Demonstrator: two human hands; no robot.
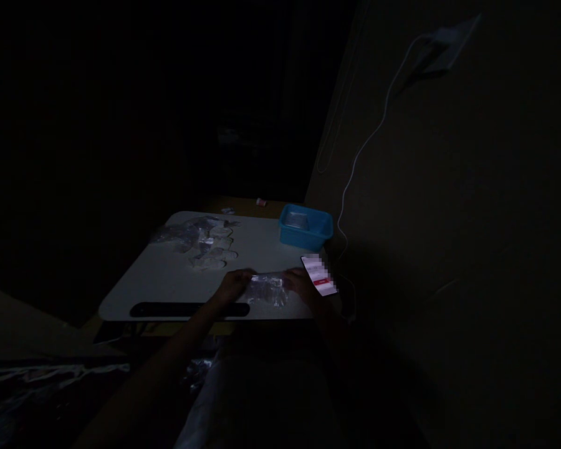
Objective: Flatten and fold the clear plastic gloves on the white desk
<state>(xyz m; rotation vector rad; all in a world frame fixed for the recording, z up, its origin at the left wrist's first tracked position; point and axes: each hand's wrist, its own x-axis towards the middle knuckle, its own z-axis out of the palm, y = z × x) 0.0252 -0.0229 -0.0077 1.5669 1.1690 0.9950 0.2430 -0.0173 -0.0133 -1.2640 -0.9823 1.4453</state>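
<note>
A clear plastic bag point(267, 290) is stretched between my two hands above the front part of the white table point(144, 280). My left hand point(234, 285) grips its left upper corner, fingers closed. At the opposite corner, my right hand point(299, 280) pinches the plastic. The light is dim, so what the bag may contain cannot be made out. Right beside my right hand lies a phone point(318, 274) with its screen lit. Several pale, flat oval items point(210, 257) lie on the table to the left, next to crumpled clear plastic point(182, 235).
A blue basket point(306, 237) holding clear plastic stands at the table's back right corner. Behind the table are a small pink-and-white item point(261, 202) and a ledge. A white cable point(384, 115) runs down the right wall from a socket. A black slot point(189, 309) lines the front edge.
</note>
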